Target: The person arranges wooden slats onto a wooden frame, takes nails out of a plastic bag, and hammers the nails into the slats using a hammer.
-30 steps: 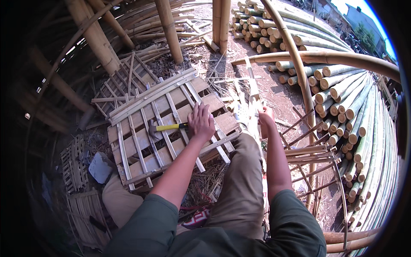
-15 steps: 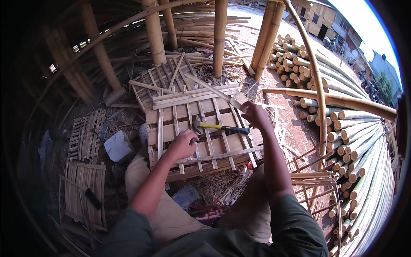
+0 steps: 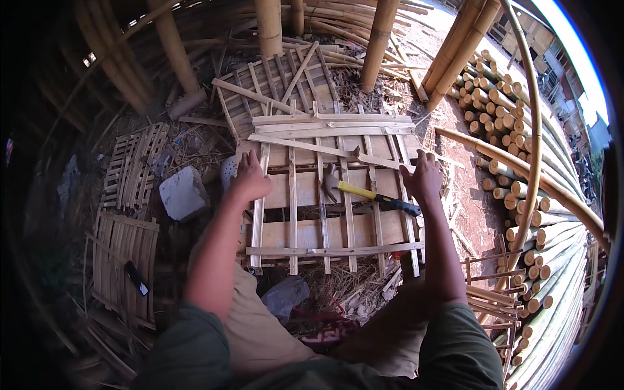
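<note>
A lattice of thin bamboo slats (image 3: 320, 250) lies before me over wooden boards (image 3: 338, 232). Across its upper part one loose slat (image 3: 318, 147) slants from upper left to lower right. The fingers of my right hand (image 3: 426, 179) are closed at that slat's right end. My left hand (image 3: 250, 179) is at the lattice's left edge, just below the slat's other end, its fingers apart. Between my hands a claw hammer (image 3: 367, 194) with a yellow and black handle rests on the lattice, its head toward the left.
More lattice panels (image 3: 130, 166) lie at left, near a pale block (image 3: 184, 194) and a dark phone-like object (image 3: 136, 278). Bamboo posts (image 3: 379, 45) stand behind. Stacked bamboo poles (image 3: 552, 260) fill the right side, with one long pole (image 3: 526, 172) jutting out toward me.
The loose slat has swung from a steep slant to lie across the lattice. My left hand has moved up and left, away from the hammer. The view has shifted too.
</note>
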Demonstrator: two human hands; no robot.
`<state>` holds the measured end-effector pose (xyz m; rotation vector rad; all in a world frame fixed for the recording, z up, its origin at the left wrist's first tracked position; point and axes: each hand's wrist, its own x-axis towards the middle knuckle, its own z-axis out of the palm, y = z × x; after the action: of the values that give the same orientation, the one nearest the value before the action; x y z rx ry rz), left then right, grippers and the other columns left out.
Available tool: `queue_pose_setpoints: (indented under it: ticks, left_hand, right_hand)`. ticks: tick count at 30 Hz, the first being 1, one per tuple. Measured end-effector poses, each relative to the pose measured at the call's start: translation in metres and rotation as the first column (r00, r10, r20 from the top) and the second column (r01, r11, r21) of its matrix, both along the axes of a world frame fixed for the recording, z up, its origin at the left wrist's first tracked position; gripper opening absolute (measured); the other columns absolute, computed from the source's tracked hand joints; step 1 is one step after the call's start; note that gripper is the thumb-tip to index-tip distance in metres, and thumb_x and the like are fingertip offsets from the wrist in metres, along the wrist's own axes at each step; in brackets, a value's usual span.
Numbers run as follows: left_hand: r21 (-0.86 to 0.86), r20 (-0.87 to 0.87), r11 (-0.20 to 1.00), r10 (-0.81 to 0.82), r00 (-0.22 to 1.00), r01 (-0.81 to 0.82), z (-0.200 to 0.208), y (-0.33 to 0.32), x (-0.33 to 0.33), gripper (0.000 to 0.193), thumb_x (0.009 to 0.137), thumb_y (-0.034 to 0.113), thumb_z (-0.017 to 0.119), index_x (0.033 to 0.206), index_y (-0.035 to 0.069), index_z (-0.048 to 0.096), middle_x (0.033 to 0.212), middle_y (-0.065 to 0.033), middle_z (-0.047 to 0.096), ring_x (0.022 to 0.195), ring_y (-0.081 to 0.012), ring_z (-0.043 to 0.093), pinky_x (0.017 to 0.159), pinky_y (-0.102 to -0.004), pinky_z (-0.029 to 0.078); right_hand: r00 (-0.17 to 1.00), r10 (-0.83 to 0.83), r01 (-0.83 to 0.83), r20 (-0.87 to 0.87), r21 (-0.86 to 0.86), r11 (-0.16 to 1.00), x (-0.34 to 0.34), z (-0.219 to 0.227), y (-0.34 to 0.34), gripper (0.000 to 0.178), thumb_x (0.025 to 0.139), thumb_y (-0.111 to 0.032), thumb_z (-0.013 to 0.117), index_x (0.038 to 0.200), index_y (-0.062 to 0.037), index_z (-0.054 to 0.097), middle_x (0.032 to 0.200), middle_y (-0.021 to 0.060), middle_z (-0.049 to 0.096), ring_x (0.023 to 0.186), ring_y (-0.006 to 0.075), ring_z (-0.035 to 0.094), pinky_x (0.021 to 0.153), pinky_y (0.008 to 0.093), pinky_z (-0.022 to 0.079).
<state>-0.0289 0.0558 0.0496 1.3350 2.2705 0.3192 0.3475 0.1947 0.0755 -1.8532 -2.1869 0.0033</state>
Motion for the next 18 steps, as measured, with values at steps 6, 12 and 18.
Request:
queue_pose_setpoints:
  ticks: [6,12,18]
  left_hand:
    - [0.174,0.039,0.984,0.033,0.999,-0.039,-0.022,0.026,-0.029,0.087,0.088,0.023,0.057,0.153,-0.002,0.004,0.16,-0.0258,0.004,0.149,-0.038,0.006,0.12,-0.047,0.016]
    - [0.381,0.506,0.892,0.019,0.862,-0.243,-0.026,0.047,-0.064,0.085,0.089,0.016,0.053,0.155,0.002,0.001,0.16,-0.0219,0.017,0.148,-0.0304,0.019,0.117,-0.0349,0.02]
    - [0.389,0.661,0.857,-0.004,0.751,-0.339,-0.033,0.047,-0.044,0.082,0.084,0.014,0.051,0.153,-0.002,0.009,0.158,-0.0222,0.021,0.147,-0.0288,0.022,0.117,-0.0334,0.02]
  right_hand:
    - [0.994,-0.103,0.107,0.029,-0.242,0.964,0.038,-0.026,0.009,0.062,0.087,-0.04,0.064,0.112,0.0155,0.052,0.104,0.0358,0.063,0.101,0.0457,0.063,0.09,0.0469,0.05]
    - [0.987,-0.143,0.118,-0.074,-0.269,0.956,0.027,-0.019,0.017,0.056,0.094,-0.036,0.057,0.12,0.0126,0.054,0.113,0.036,0.061,0.11,0.0437,0.061,0.097,0.0449,0.047]
    - [0.93,-0.064,-0.001,-0.363,-0.176,0.984,0.029,-0.023,0.03,0.043,0.094,-0.023,0.053,0.117,0.014,0.055,0.111,0.0305,0.064,0.107,0.0426,0.062,0.094,0.0448,0.048]
